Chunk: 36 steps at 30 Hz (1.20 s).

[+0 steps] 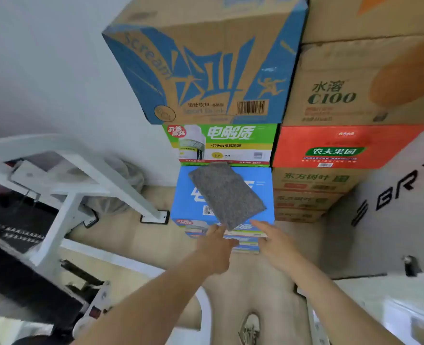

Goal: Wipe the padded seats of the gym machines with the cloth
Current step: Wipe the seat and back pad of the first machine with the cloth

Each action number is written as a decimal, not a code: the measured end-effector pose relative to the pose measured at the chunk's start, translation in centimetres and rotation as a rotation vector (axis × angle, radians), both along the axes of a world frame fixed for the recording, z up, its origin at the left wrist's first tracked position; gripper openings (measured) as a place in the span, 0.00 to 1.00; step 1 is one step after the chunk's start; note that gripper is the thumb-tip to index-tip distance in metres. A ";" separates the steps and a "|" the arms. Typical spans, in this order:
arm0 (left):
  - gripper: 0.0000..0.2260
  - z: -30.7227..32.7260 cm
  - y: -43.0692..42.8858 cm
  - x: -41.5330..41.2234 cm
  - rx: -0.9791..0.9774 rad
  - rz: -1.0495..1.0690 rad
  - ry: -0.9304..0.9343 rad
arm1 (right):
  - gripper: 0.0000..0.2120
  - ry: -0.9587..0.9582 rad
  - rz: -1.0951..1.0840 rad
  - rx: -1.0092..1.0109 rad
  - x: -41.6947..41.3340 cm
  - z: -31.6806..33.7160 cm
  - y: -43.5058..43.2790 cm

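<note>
A grey cloth (227, 195) lies flat and askew on top of a low blue drinks carton (183, 202) on the floor ahead. My left hand (216, 247) reaches forward, its fingertips at the cloth's near corner, and I cannot see a firm grip. My right hand (275, 242) is stretched out just right of that corner, fingers apart, holding nothing. A white gym machine frame (69, 195) stands to the left with a black part (19, 270) below it. No padded seat shows clearly.
Cardboard drinks cartons are stacked high against the wall: a blue-printed one (206, 70) on top, green (221, 143) and orange (338, 148) ones below. A grey machine cover with black letters (393, 195) stands at right. My shoe (249, 327) shows on the beige floor.
</note>
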<state>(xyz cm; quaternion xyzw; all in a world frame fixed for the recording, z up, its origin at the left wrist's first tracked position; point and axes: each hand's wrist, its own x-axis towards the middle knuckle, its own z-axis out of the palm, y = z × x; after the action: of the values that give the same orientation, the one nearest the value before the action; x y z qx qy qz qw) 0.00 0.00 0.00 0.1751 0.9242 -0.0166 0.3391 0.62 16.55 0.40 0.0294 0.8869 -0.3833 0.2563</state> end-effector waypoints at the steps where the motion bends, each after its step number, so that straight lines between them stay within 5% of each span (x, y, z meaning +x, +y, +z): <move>1: 0.27 -1.1 0.3 -1.2 -0.005 0.021 0.005 | 0.26 -0.005 0.031 0.023 -1.5 -1.2 -0.2; 9: 0.28 -9.5 0.0 -6.2 0.131 0.028 0.151 | 0.33 -0.027 0.089 0.098 -8.1 -9.3 -0.1; 13: 0.27 -11.0 -1.0 -5.4 0.348 0.146 0.267 | 0.29 0.141 0.091 0.207 -8.4 -10.8 0.2; 16: 0.15 -10.3 -0.5 -4.9 0.571 0.566 0.253 | 0.22 0.129 -0.027 0.110 -7.9 -10.8 0.1; 19: 0.16 -6.7 1.6 -5.2 0.934 1.189 0.040 | 0.16 -0.035 -0.276 -0.249 -7.2 -8.6 -0.1; 21: 0.13 -3.6 2.8 -5.3 1.059 1.344 0.020 | 0.12 -0.234 -0.392 -0.573 -6.7 -5.3 0.6; 23: 0.10 -0.6 3.7 -4.9 1.083 1.377 0.002 | 0.10 -0.341 -0.395 -0.749 -5.4 -1.9 1.5; 26: 0.13 4.0 5.2 -4.0 1.183 1.350 -0.152 | 0.08 -0.232 -0.345 -0.710 -2.7 2.9 2.4; 31: 0.07 12.4 7.5 0.8 1.145 0.984 -0.200 | 0.06 -0.009 -0.475 -0.881 4.2 9.8 5.3; 36: 0.05 18.0 8.6 10.8 0.921 0.726 -0.015 | 0.14 0.268 -0.404 -0.649 13.5 14.3 7.0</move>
<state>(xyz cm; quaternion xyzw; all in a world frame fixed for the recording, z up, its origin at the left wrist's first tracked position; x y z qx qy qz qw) 10.77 8.63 18.01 -0.0232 0.8346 0.5052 0.2185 14.15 23.52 14.71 0.0704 0.7217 -0.6866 0.0537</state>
